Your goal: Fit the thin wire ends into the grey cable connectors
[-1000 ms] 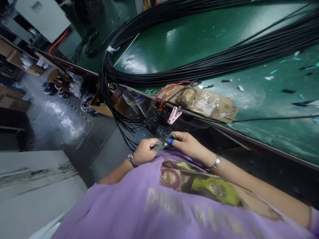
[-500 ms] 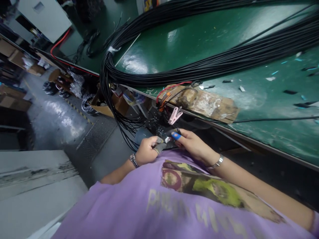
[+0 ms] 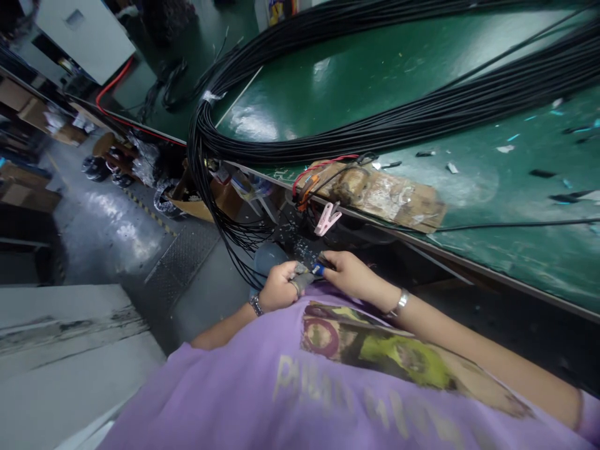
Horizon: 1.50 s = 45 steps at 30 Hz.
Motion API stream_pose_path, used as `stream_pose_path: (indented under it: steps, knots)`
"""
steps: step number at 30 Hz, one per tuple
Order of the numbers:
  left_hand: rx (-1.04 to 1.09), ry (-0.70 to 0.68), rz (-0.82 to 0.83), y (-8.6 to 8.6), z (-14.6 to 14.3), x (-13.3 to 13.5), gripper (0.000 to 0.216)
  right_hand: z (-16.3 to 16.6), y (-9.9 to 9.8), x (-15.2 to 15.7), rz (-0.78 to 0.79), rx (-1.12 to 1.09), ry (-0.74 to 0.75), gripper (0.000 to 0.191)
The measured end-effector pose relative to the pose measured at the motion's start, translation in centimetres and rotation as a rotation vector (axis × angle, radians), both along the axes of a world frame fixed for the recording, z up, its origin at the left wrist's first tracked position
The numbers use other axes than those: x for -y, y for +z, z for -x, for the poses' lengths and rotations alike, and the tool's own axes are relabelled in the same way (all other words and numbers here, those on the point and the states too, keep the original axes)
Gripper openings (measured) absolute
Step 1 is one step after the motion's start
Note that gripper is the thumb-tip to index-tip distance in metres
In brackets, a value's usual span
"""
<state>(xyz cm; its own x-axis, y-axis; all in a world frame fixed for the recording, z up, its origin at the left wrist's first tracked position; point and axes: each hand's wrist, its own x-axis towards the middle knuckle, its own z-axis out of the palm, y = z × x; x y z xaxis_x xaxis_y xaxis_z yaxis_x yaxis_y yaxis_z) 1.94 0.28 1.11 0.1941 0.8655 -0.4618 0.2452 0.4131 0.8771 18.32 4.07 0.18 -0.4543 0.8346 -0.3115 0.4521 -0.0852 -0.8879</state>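
I see my left hand (image 3: 277, 286) clenched, its grey-taped fingertip (image 3: 302, 282) pressed to a small dark part (image 3: 310, 270) just below the bench edge, close against my purple shirt (image 3: 337, 381). My right hand (image 3: 349, 275) pinches the same part from the other side with a blue-capped finger (image 3: 319, 269) (what the part is, I cannot tell). One thick bundle of black cables (image 3: 375, 128) loops over the green bench top (image 3: 492, 181), its ends hanging beside my hands. One pink clothes peg (image 3: 328, 218) hangs at the edge, beside one taped cardboard pad (image 3: 398, 197). One open cardboard box (image 3: 199, 203) under the bench holds blurred clutter.
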Motion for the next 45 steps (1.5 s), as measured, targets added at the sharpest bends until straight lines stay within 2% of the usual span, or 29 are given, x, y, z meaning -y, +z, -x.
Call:
stream_pose_path:
  steps: [2,3,6,8,11,14,17,21,24,27,30,33,37,40,42,45]
  knots:
    - [0.085,0.083,0.075,0.0,-0.1,-0.1,0.041,-0.1,-0.2,0.0,-0.165,0.184,0.031,0.014]
    - [0.132,0.134,0.073,0.1,-0.1,-0.2,0.041,-0.1,-0.5,0.1,-0.197,0.251,0.034,0.015]
    - [0.241,0.265,0.007,0.5,0.1,-0.8,0.040,-0.4,-1.7,0.3,-0.166,0.326,0.023,0.014]
    - [0.253,0.280,0.013,0.7,0.2,-1.0,0.039,-0.6,-2.2,0.4,-0.169,0.236,-0.014,0.012]
    - [0.204,0.223,0.049,0.7,0.0,-1.0,0.038,-0.9,-1.9,0.4,-0.156,-0.051,-0.101,0.013]
    - [0.087,0.152,-0.008,0.5,-0.3,-0.7,0.037,-1.0,-0.4,0.5,-0.039,-0.233,-0.121,0.015]
    - [-0.042,0.104,-0.157,0.1,-0.5,-0.5,0.033,-0.9,0.9,0.8,0.043,-0.292,-0.121,0.025]
    - [-0.221,0.012,-0.391,-0.3,-0.5,-0.5,0.019,-0.7,1.5,1.1,0.066,-0.322,-0.186,0.033]
    - [-0.331,-0.042,-0.464,-0.2,-0.6,-0.5,0.010,-0.5,1.5,1.1,0.089,-0.319,-0.222,0.035]
    - [-0.332,-0.052,-0.472,-0.1,-0.6,-0.4,0.011,-0.4,1.4,1.1,0.152,-0.367,-0.254,0.036]
    - [-0.178,-0.046,-0.345,-0.1,-0.5,-0.5,0.022,-0.3,1.3,1.3,0.265,-0.462,-0.306,0.035]
    - [0.053,-0.095,-0.073,-0.2,-0.2,-0.8,0.036,-0.2,1.0,1.4,0.424,-0.558,-0.344,0.033]
    - [0.272,-0.214,0.226,-0.5,0.4,-1.1,0.045,-0.4,0.8,1.3,0.663,-0.677,-0.267,0.029]
    - [0.381,-0.250,0.345,-0.7,0.6,-1.1,0.046,-0.5,0.8,1.1,0.802,-0.675,-0.194,0.028]
    - [0.376,-0.196,0.326,-0.7,0.5,-1.0,0.045,-0.5,0.8,1.0,0.761,-0.620,-0.202,0.026]
    - [0.298,-0.051,0.217,-0.2,0.1,-1.0,0.045,-0.6,0.9,1.1,0.506,-0.525,-0.305,0.022]
